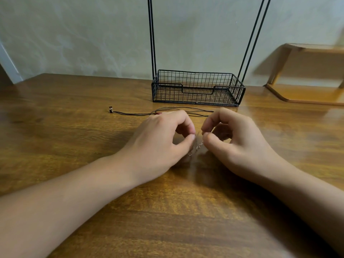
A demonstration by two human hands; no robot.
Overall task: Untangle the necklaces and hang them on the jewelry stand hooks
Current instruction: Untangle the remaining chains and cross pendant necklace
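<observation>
— Silver chain (198,146), very fine, is dangling between the two hands, just above the wooden table (74,127). Are you seeing who is holding it?

— Both, as far as I can judge. The left hand (163,138) is pinching with thumb and forefinger at one side of the chain, and the right hand (232,138) is pinching at the other, fingertips nearly touching. The links are blurred, so I cannot tell whether a knot is sitting between them.

— And the other necklace?

— The black cord necklace (167,111) is lying flat on the table behind the hands, its small pendant (111,109) trailing off to the left and the cord running behind the knuckles toward the right. It is lying apart from the chain, I think.

— Where is the stand?

— The jewelry stand (197,88) is standing at the back, against the wall: a black wire basket with thin uprights rising out of view. Its hooks are not showing.

— What is worrying you?

— Pulling the pinches apart too hard could be tightening any knot or snapping so thin a chain. A slipping pinch could be dropping it into a fresh heap. A knuckle could also be dragging the cord and tangling the two.
</observation>
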